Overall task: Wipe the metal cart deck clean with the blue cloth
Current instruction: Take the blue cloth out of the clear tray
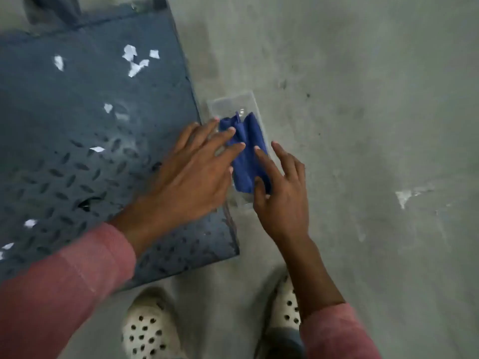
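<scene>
Our left hand [191, 174] and right hand [283, 198] are spread, fingers straight, on the blue cloth [246, 156], gripping nothing yet. It lies crumpled in a clear tray [233, 104] on the floor [363, 125], just beside the right edge of the cart deck [77, 125]. We fear the tray lifting or skidding with the cloth, and careless strokes scattering the paper scraps [134, 60] floorward.

Single head view, steeply downward (close above hands [197, 174]), cart deck [77, 125] left, floor [363, 99] right.
</scene>
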